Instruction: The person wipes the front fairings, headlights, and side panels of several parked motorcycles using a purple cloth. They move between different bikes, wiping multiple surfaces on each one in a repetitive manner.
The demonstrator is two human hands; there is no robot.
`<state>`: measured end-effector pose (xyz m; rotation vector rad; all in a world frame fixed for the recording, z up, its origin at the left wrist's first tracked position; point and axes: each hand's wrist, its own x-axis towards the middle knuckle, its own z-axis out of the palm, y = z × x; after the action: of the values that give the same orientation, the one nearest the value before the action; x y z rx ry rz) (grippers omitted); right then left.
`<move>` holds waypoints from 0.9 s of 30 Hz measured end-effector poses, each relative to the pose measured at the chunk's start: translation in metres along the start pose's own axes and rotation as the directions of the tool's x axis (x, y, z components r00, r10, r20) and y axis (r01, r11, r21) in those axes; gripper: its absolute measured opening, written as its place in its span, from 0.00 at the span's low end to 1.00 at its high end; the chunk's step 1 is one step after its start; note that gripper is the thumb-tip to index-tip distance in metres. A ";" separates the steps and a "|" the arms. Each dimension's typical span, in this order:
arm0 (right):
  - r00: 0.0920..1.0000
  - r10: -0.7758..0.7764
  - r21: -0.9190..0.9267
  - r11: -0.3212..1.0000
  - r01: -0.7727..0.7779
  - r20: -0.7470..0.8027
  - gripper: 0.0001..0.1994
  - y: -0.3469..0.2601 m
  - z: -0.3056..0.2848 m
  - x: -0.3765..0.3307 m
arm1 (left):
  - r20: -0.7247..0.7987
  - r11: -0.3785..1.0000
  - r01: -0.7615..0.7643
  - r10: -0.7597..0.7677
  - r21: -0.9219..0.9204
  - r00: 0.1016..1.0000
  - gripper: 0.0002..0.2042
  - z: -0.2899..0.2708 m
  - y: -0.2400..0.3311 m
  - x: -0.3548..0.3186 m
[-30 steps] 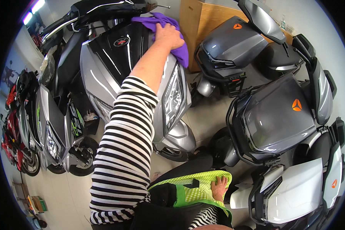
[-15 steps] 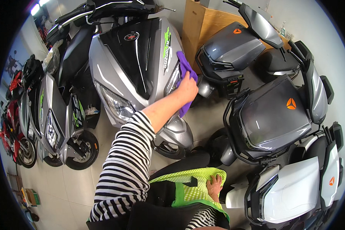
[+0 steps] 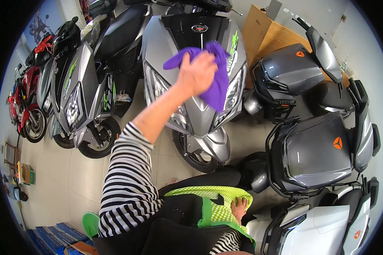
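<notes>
My left hand (image 3: 195, 74) is closed on a bunched purple cloth (image 3: 217, 80). It presses the cloth against the front panel of a silver-grey and black scooter (image 3: 161, 42), above and between its two headlights. Part of the cloth hangs loosely toward the right headlight (image 3: 234, 95). My right hand (image 3: 239, 208) lies on the green checked apron (image 3: 191, 192) over my lap, its fingers apart and no object in it.
A similar silver scooter (image 3: 83, 97) stands to the left, with red motorcycles (image 3: 30, 91) beyond. Close on the right are grey scooters (image 3: 310, 144) and a white one (image 3: 315, 229). Behind is a cardboard box (image 3: 259, 29); blue boxes (image 3: 55, 238) lie at lower left.
My left hand has moved the cloth from beside the right headlight leftward onto the middle of the front panel. The view has shifted, and my right hand stays on the apron.
</notes>
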<state>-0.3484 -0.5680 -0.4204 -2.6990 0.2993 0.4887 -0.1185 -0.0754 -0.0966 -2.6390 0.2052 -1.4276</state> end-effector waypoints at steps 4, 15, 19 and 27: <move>0.999 -0.037 -0.024 0.999 0.038 0.023 0.22 0.000 0.003 0.000 | -0.055 0.900 0.430 -0.434 -0.071 0.899 0.15 0.019 -0.093 0.047; 0.999 -0.036 -0.046 0.998 0.036 0.012 0.22 0.003 0.008 0.000 | -0.023 0.470 0.877 -0.882 -0.095 0.471 0.27 0.013 -0.177 0.015; 0.999 -0.046 -0.043 0.998 0.047 0.011 0.22 -0.003 0.005 0.001 | -0.034 0.561 0.810 -0.825 -0.169 0.564 0.26 -0.009 -0.143 -0.040; 0.998 -0.067 -0.034 0.997 0.068 0.017 0.21 -0.003 0.010 0.006 | -0.136 0.712 0.622 -0.686 -0.326 0.715 0.31 -0.018 -0.014 -0.160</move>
<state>-0.3452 -0.5622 -0.4308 -2.7268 0.1963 0.4999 -0.2191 -0.0330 -0.2156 -2.8753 -0.6669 -2.0676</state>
